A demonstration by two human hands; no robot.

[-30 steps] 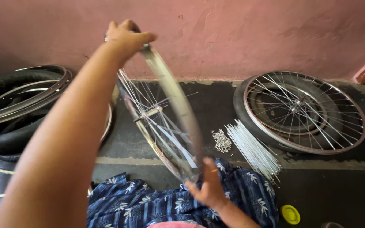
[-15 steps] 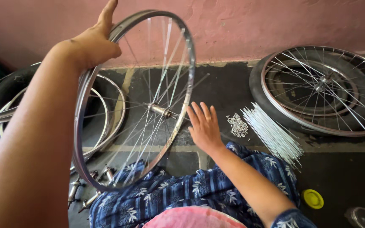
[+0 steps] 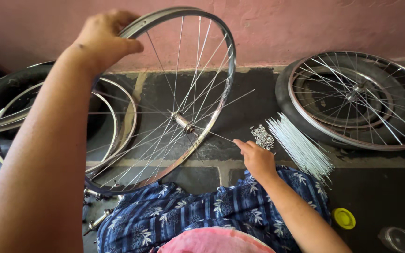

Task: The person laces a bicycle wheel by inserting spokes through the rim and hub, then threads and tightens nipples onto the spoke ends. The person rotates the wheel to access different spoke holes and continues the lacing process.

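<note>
Left hand (image 3: 103, 40): my fingers grip the wheel rim (image 3: 228, 70), now turned face-on.
Right hand (image 3: 257, 158): fingers open, lowered beside the nipples (image 3: 262, 137).

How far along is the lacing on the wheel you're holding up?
Partly done: many spokes already run from the hub to the rim, though one juts loose past the rim. In hand: the left hand holds the rim upright while the right hand reaches toward the nipple pile. Left: a bundle of loose spokes lies unused on the floor.
</note>
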